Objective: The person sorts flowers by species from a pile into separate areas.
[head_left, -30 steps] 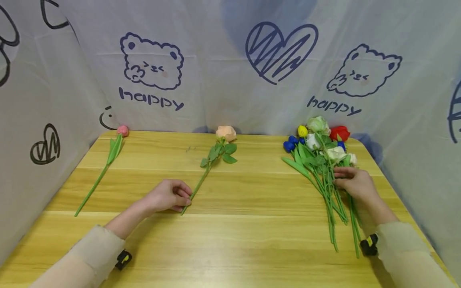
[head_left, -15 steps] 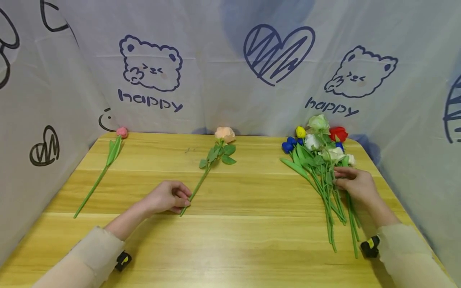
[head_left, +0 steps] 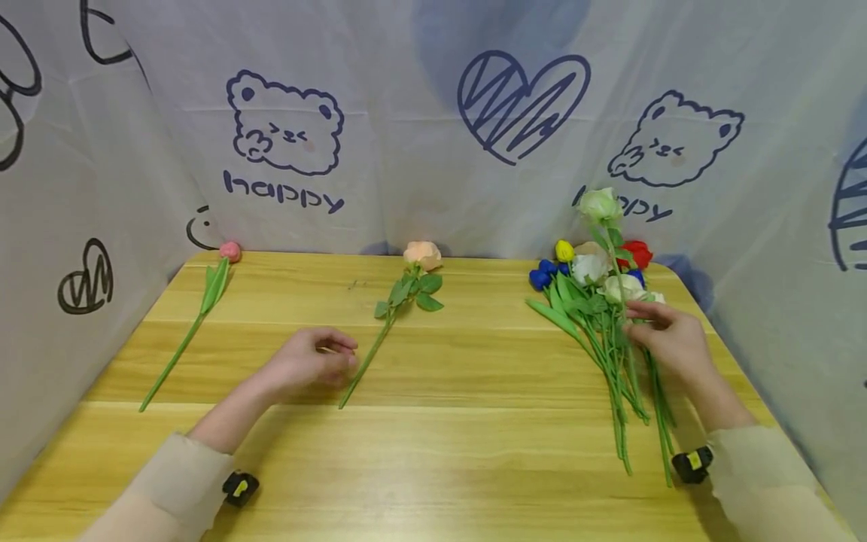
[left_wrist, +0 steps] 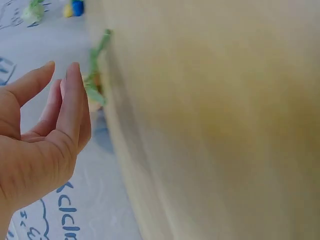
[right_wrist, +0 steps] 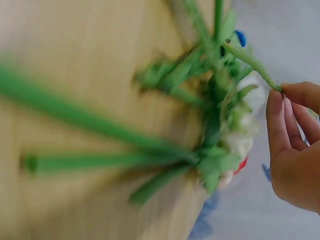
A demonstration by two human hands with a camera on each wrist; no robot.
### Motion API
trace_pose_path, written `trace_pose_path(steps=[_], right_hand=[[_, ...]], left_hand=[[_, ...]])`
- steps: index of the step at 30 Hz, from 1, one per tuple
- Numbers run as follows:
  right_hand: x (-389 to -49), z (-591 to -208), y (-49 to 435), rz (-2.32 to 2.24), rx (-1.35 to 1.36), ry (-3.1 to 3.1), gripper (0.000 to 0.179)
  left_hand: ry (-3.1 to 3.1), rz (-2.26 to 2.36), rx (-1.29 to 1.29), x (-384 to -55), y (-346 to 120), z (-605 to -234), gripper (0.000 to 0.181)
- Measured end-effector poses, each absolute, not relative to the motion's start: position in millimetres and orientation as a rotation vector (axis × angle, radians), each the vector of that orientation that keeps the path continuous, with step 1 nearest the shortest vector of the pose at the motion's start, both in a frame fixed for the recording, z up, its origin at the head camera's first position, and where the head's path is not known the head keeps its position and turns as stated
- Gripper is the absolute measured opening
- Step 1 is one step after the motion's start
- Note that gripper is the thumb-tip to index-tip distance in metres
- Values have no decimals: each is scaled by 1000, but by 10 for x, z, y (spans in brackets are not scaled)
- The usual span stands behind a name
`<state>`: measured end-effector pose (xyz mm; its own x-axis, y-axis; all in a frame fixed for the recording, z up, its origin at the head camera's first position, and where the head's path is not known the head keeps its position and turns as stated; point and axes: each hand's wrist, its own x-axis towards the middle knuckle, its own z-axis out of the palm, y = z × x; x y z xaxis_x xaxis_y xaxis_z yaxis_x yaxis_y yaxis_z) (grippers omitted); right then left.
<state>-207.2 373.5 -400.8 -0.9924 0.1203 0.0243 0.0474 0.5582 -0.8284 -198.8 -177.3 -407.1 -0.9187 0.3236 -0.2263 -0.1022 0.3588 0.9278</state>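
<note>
My right hand (head_left: 672, 339) pinches the stem of a pale green rose (head_left: 600, 205) between thumb and fingertips. That rose is raised, its bloom above the others and overlapping the cloth behind. In the right wrist view the pinched stem (right_wrist: 256, 66) slants up off the pile. Below it lies a heap of artificial flowers: a white rose (head_left: 591, 266), a red bloom (head_left: 637, 254), blue tulips (head_left: 540, 277) and a yellow one (head_left: 564, 251). My left hand (head_left: 313, 361) hovers with relaxed fingers beside the stem of a peach rose (head_left: 423, 256), holding nothing.
A pink tulip (head_left: 230, 251) lies at the left of the wooden table (head_left: 447, 452), its stem slanting toward me. A printed cloth (head_left: 406, 135) hangs along the back and sides. The peach rose lies near the table's middle.
My left hand has let go of the peach rose's stem and lifted slightly. My right hand has raised the pale green rose out of the heap.
</note>
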Motion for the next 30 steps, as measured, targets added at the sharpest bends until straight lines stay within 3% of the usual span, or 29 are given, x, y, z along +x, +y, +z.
trace_pose_path(steps=[11,19,30], right_hand=[[-2082,-3894,3097,2078,-161,-2056,41],[-2154,-3827,2486,2199,-212,-1853,44],[-2211,-3882,1790,2264,-33,-1850,46]], left_hand=[[2173,1965,185,-2028,-1391,-3898,38],[2062,2112,305,-2051,-914,-3893,36],[2004,2070,380,-2094,-387,-3925,32]])
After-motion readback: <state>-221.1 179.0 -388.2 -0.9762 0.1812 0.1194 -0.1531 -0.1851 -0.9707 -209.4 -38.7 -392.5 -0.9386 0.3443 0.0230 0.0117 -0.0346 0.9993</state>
